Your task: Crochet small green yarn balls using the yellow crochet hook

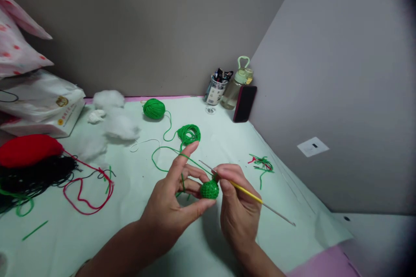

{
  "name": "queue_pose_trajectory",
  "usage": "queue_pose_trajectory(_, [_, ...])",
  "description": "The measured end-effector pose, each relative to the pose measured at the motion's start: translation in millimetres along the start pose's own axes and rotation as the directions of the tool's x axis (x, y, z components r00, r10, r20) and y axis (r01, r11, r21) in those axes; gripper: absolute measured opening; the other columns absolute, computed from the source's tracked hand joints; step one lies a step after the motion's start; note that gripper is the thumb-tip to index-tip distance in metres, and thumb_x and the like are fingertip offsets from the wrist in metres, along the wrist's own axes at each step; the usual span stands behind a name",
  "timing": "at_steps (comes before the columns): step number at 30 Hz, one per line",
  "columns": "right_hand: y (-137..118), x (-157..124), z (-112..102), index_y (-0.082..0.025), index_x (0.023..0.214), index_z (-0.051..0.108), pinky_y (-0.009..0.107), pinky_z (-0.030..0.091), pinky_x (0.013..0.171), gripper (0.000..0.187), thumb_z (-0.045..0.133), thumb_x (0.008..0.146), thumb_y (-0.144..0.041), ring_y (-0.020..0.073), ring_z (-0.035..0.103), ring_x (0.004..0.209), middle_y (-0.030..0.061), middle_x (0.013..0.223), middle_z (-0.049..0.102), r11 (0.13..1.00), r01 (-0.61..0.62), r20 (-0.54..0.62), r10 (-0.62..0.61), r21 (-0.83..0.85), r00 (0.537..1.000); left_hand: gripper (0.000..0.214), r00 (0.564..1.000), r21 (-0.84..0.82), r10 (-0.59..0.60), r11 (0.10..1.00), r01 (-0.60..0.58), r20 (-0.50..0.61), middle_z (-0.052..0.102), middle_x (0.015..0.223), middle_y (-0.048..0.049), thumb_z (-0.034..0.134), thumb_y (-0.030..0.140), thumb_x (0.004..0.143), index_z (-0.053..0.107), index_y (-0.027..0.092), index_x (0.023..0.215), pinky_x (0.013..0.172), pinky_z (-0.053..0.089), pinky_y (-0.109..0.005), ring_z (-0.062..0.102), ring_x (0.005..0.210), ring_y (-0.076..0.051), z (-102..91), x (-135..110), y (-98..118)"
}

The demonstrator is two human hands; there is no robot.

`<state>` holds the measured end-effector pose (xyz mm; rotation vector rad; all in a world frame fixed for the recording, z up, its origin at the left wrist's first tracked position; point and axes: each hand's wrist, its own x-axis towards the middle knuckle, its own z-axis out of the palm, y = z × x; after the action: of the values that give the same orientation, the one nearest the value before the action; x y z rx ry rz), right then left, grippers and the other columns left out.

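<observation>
Crochet piece [209,189] green; hook [246,191] yellow-gripped, silver-ended; bag [20,55] pale pink, red-dotted.

Plain grey back wall [146,30] meets a paler grey right wall [341,73] in a corner; white wall plate [313,146] with dark slot on the right one. Bench [126,207] against back wall, pale mint sheet [292,199] over it, pink layer [325,265] showing at edges. Dim, cool light.
</observation>
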<state>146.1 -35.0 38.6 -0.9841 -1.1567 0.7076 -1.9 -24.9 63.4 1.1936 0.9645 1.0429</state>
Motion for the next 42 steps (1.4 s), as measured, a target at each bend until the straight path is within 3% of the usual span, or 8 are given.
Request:
queue_pose_trajectory(6, [-1, -1, 0, -0.035, 0.099, 0.082, 0.032, 0.054, 0.078, 0.018, 0.07, 0.095, -0.023, 0.0189, 0.069, 0.091, 0.0014, 0.092, 0.077, 1.0, 0.009, 0.027, -0.01, 0.015, 1.0, 0.107, 0.998, -0.149, -0.058, 0.987, 0.056, -0.011, 0.063, 0.092, 0.0003, 0.08, 0.012, 0.073, 0.023, 0.032, 0.162, 0.075, 0.058, -0.025, 0.068, 0.086, -0.016, -1.7, -2, -2])
queue_pose_trajectory(9, [3, -3, -3, -0.032, 0.102, 0.082, 0.033, 0.056, 0.076, 0.014, 0.071, 0.094, -0.028, 0.0204, 0.07, 0.087, 0.0033, 0.091, 0.079, 0.993, -0.084, 0.032, 0.082, 0.079, 0.996, 0.109, 0.996, -0.222, -0.085, 0.972, 0.079, -0.018, 0.063, 0.094, 0.0003, 0.083, 0.01, 0.073, 0.025, 0.037, 0.161, 0.068, 0.055, -0.02, 0.068, 0.09, -0.016, -5.3, -3, -4])
queue_pose_trajectory(14, [4, 1, -6, -0.03, 0.102, 0.08, 0.033, 0.056, 0.077, 0.016, 0.067, 0.097, -0.037, 0.0185, 0.071, 0.084, 0.004, 0.096, 0.079, 0.937, -0.251, 0.168, 0.214, 0.242, 0.962, 0.11, 0.977, -0.358, -0.163, 0.911, 0.203, 0.138, 0.063, 0.104, 0.002, 0.083, 0.014, 0.077, 0.018, 0.048, 0.16, 0.048, 0.05, -0.017, 0.058, 0.045, -0.001, -13.4, -1, 0])
queue_pose_trajectory(17, [3, 7, -6, -0.031, 0.098, 0.08, 0.034, 0.056, 0.078, 0.015, 0.067, 0.097, -0.038, 0.0201, 0.07, 0.09, 0.0038, 0.097, 0.078, 0.919, -0.26, 0.25, 0.188, 0.298, 0.95, 0.114, 0.963, -0.363, -0.185, 0.899, 0.246, 0.195, 0.064, 0.104, 0.0005, 0.085, 0.017, 0.076, 0.016, 0.047, 0.161, 0.04, 0.042, -0.015, 0.058, 0.041, -0.002, -16.5, 2, 0])
queue_pose_trajectory(24, [5, 9, -6, -0.03, 0.099, 0.079, 0.03, 0.054, 0.081, 0.015, 0.064, 0.1, -0.033, 0.016, 0.068, 0.09, 0.0013, 0.099, 0.078, 0.92, -0.267, 0.247, 0.198, 0.287, 0.948, 0.119, 0.99, -0.222, -0.122, 0.966, 0.136, 0.076, 0.063, 0.095, 0.0014, 0.083, 0.011, 0.073, 0.012, 0.041, 0.164, 0.069, 0.055, -0.022, 0.069, 0.083, -0.015, -16.6, 3, -5])
queue_pose_trajectory(28, [6, 5, -4, -0.029, 0.099, 0.08, 0.029, 0.055, 0.08, 0.014, 0.065, 0.099, -0.031, 0.0141, 0.067, 0.084, 0.0015, 0.102, 0.079, 0.925, -0.274, 0.182, 0.231, 0.264, 0.956, 0.109, 0.999, -0.039, -0.035, 0.999, 0.035, -0.004, 0.062, 0.094, -0.0006, 0.077, 0.012, 0.077, 0.017, 0.036, 0.164, 0.068, 0.053, -0.023, 0.065, 0.09, -0.018, -16.8, 4, -4])
queue_pose_trajectory(35, [4, 2, 2, -0.028, 0.094, 0.08, 0.033, 0.06, 0.076, 0.012, 0.073, 0.092, -0.038, 0.0174, 0.073, 0.082, 0.0045, 0.101, 0.081, 0.887, -0.341, 0.106, 0.324, 0.312, 0.94, 0.093, 0.994, 0.151, 0.087, 0.986, -0.077, -0.061, 0.065, 0.094, -0.0004, 0.074, 0.017, 0.084, 0.026, 0.038, 0.161, 0.062, 0.046, -0.024, 0.058, 0.078, -0.016, -19.3, 2, -12])
queue_pose_trajectory(42, [4, 13, 1, -0.026, 0.086, 0.073, 0.026, 0.058, 0.066, 0.023, 0.078, 0.087, -0.049, 0.0133, 0.07, 0.068, 0.0011, 0.084, 0.08, 0.738, -0.531, 0.241, 0.473, 0.417, 0.847, 0.101, 0.998, 0.162, 0.023, 0.987, -0.014, -0.053, 0.066, 0.097, 0.0013, 0.075, 0.018, 0.082, 0.019, 0.042, 0.163, 0.061, 0.043, -0.026, 0.046, 0.066, -0.013, -20.4, 2, -11])
